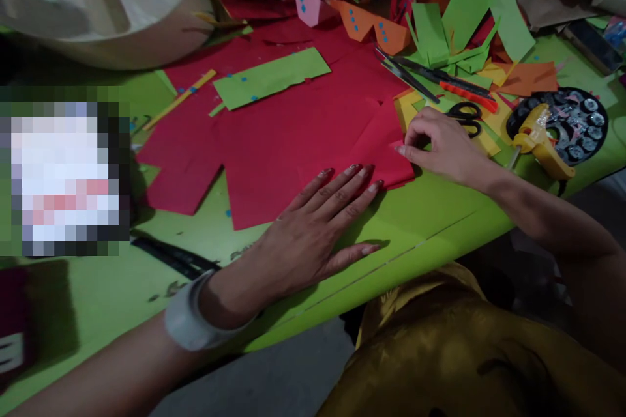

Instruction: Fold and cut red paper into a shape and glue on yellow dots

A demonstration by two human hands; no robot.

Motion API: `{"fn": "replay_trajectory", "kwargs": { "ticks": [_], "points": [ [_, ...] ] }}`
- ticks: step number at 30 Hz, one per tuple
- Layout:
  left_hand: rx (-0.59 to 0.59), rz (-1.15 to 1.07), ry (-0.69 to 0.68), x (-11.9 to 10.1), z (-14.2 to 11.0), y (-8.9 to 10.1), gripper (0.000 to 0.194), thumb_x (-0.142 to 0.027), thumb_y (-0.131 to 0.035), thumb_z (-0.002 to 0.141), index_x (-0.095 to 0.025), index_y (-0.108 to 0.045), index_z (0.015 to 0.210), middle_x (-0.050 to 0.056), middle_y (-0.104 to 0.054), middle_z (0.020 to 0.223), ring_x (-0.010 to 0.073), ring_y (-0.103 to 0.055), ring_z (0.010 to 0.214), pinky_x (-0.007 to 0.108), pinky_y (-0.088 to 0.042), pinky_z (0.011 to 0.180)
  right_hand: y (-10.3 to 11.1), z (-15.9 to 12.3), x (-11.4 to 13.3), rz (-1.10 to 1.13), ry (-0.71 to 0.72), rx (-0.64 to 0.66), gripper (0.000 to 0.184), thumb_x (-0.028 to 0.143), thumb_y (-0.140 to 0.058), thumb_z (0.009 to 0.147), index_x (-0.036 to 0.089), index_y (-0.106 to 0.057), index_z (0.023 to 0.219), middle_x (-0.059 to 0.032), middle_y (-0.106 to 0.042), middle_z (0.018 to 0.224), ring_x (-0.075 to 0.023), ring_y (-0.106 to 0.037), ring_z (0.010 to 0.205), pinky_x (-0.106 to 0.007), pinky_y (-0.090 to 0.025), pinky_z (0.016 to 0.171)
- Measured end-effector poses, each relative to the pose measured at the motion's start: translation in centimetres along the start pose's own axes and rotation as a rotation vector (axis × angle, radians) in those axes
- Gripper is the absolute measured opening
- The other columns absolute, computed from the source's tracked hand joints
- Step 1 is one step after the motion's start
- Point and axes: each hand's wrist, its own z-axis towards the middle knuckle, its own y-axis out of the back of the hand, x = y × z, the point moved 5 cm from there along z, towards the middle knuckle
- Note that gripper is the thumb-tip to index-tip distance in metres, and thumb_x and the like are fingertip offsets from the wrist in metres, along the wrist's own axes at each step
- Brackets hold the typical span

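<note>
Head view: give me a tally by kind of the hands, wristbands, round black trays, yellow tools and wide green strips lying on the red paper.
Hands (left hand, right hand): 2
Wristband: 1
Round black tray: 1
Yellow tool: 1
Wide green strip: 1
Total: 6

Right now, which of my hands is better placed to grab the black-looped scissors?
Probably your right hand: it is at the edge of the red paper, just beside the black-looped scissors. Your left hand is farther away, spread flat over the paper's near edge.

red paper | flat, near right corner folded over | lying on green tabletop
</note>
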Motion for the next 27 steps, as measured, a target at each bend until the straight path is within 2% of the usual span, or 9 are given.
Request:
{"fn": "replay_trajectory", "kwargs": {
  "ticks": [8,14,20,24,27],
  "points": [
    [0.003,-0.026,0.011,0.08,0.0,-0.06,0.083,-0.057,-0.041,0.098,-0.023,0.001,0.16,0.011,-0.025,0.164,0.0296,-0.025,0.151,0.047,-0.016,0.124,0.04,0.08,-0.06,0.025,0.005,-0.024,0.013,0.024,-0.065,0.082,0.019,-0.06,0.071,-0.0013,-0.058,0.082,-0.0152,-0.053,0.078,-0.033,-0.042,0.078],
    [0.019,-0.086,0.025,0.09,0.11,0.06,0.078,-0.059,-0.037,0.098,-0.026,-0.002,0.16,0.009,-0.024,0.164,0.0272,-0.021,0.152,0.045,-0.013,0.125,-0.04,0.02,-0.01,0.012,0.007,-0.014,0.015,0.025,-0.064,0.083,0.019,-0.06,0.069,-0.0023,-0.058,0.083,-0.016,-0.053,0.078,-0.034,-0.042,0.081],
    [0.0,-0.014,-0.007,0.06,0.04,-0.01,0.079,-0.055,-0.04,0.099,-0.024,0.001,0.16,0.009,-0.023,0.164,0.0282,-0.025,0.151,0.047,-0.018,0.124,-0.09,-0.07,0.08,-0.015,0.018,-0.007,0.014,0.025,-0.064,0.083,0.019,-0.061,0.071,-0.003,-0.057,0.085,-0.0166,-0.053,0.08,-0.034,-0.042,0.08],
    [0.004,-0.015,-0.006,0.14,-0.05,-0.14,0.08,-0.055,-0.042,0.099,-0.025,0.001,0.16,0.009,-0.025,0.164,0.0282,-0.025,0.151,0.048,-0.018,0.124,0.02,-0.19,-0.14,-0.019,0.014,-0.017,0.006,0.024,-0.066,0.082,0.02,-0.066,0.087,-0.0046,-0.059,0.095,-0.0189,-0.054,0.087,-0.036,-0.043,0.082],
    [0.022,-0.024,-0.002,0.16,-0.07,-0.15,0.08,-0.056,-0.04,0.099,-0.024,0.001,0.16,0.01,-0.024,0.164,0.0279,-0.023,0.151,0.048,-0.017,0.124,-0.06,-0.21,-0.22,-0.037,0.061,-0.033,0.022,0.02,-0.06,0.087,0.023,-0.069,0.107,-0.0058,-0.059,0.105,-0.0212,-0.056,0.097,-0.038,-0.044,0.09]
  ]
}}
